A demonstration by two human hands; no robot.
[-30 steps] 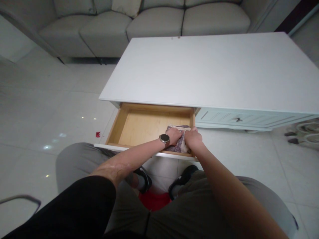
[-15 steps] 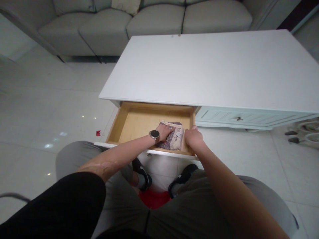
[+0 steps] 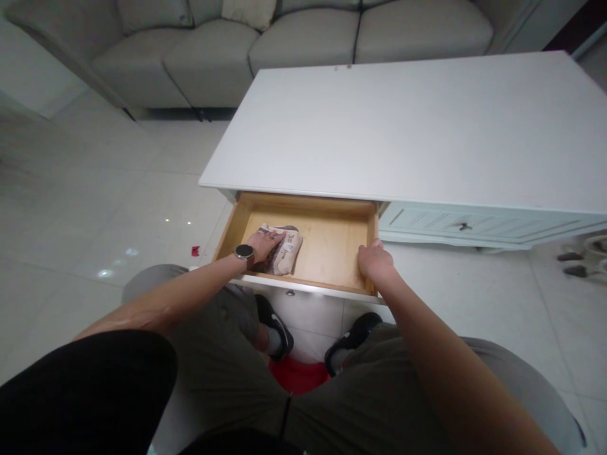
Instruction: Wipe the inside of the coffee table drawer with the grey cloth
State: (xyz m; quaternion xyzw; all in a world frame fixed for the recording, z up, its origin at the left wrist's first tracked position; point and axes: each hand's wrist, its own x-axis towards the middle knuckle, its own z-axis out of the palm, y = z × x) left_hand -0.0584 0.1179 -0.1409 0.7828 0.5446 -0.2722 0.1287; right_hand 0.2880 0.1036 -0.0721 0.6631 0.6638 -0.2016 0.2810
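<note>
The wooden drawer (image 3: 327, 218) is pulled out from the white table. Inside, at the left of its floor, lies a folded patterned cloth (image 3: 287, 253), beige and dark. My left hand (image 3: 263, 245), with a watch on the wrist, presses down on the cloth from above, its fingers stretched out over it. Over the drawer's right side wall my right hand (image 3: 376, 260) is closed, gripping the wall near the front corner. The cloth covers the part of the drawer floor under my left hand.
The white table (image 3: 379, 126) spreads beyond the drawer, with a shut drawer (image 3: 497, 224) at its right. A grey sofa (image 3: 303, 41) stands behind. My legs and shoes flank something red (image 3: 298, 376) below. A small red scrap (image 3: 195, 251) lies on the tiled floor.
My left hand has slid the cloth leftward across the drawer floor. My right hand stays on the drawer's right wall. The view has shifted slightly.
</note>
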